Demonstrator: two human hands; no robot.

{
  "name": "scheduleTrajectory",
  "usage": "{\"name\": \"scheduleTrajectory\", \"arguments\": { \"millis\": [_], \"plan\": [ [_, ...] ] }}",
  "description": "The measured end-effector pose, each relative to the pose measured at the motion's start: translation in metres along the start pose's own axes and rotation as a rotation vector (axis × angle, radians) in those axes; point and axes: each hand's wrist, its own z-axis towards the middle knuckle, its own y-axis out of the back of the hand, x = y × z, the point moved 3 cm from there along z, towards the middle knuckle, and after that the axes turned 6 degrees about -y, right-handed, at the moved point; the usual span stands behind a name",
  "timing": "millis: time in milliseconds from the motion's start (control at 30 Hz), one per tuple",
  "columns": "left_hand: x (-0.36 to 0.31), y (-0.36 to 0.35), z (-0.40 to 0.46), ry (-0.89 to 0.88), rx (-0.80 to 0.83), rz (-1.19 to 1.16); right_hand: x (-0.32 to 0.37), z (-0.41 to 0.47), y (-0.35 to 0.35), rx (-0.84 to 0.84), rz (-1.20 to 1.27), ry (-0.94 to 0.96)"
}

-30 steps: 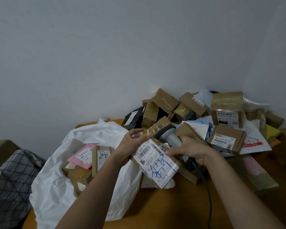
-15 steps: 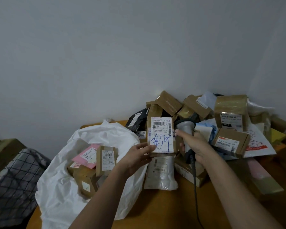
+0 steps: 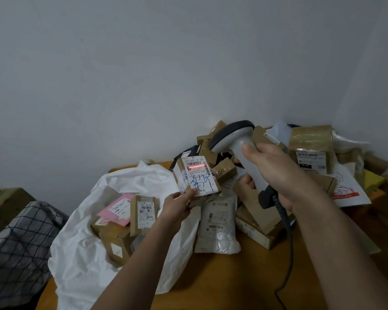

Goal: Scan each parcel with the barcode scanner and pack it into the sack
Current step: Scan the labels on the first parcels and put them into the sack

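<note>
My left hand grips the bottom of a small brown parcel, held upright with its white label facing me; blue handwriting crosses the label. A red scan line glows across the label's barcode. My right hand is wrapped round the handle of a grey barcode scanner, raised above and right of the parcel with its head pointing down at the label. The white sack lies open at the left, holding several boxes and a pink parcel.
A heap of brown boxes and bags fills the table's back right corner against the wall. A white bagged parcel lies flat on the orange table. The scanner's black cable trails toward the front. A checked cloth sits at left.
My right hand lifted the scanner up and tilted its head down at the label; the red scan line now shows. The parcel stays upright in my left hand.
</note>
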Motion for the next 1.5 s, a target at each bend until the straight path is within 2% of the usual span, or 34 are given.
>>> {"name": "scheduleTrajectory", "arguments": {
  "millis": [567,1233,1367,1500],
  "plan": [
    [-0.004,0.015,0.011,-0.02,-0.002,-0.078,0.028,-0.02,-0.01,-0.027,-0.057,0.11],
    [-0.019,0.084,0.022,-0.036,-0.085,-0.116,0.05,-0.008,-0.088,0.036,-0.091,0.174],
    [-0.027,0.11,0.023,-0.089,-0.183,-0.152,0.047,-0.001,-0.104,0.042,-0.068,0.14],
    [-0.033,0.153,0.026,-0.111,-0.492,-0.139,0.038,0.009,-0.116,0.053,-0.042,0.084]
  ]
}}
